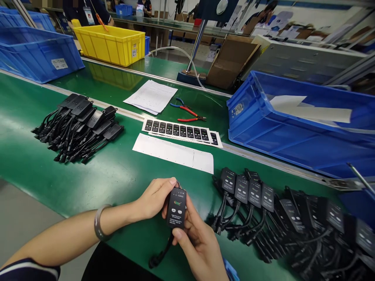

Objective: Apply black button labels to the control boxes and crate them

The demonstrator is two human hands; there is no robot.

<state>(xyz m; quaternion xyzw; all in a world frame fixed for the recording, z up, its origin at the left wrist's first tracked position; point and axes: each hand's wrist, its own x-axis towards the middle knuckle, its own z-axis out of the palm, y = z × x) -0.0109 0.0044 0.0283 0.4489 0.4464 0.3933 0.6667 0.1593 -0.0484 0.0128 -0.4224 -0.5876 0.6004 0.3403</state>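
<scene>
Between both hands is a small black controller box (177, 207) with a printed label on its face and a short cable hanging from its lower end. My left hand (152, 198) closes on its upper left corner, thumb near the top loop. Fingers of my right hand (197, 238) wrap its right side, with the thumb at the lower edge. Beyond the hands lies a blank white strip (172, 152), and behind that a sheet of black labels (177, 130). To the right, labelled controllers (254, 192) with cables lie in a heap.
At the left is a pile of black controllers (84, 117) with cables. Paper sheets (150, 96) and two pliers (187, 112) lie at the back. Blue bins (249, 113) flank the bench (123, 187); a yellow bin (111, 45) stands behind. Several people are in the background.
</scene>
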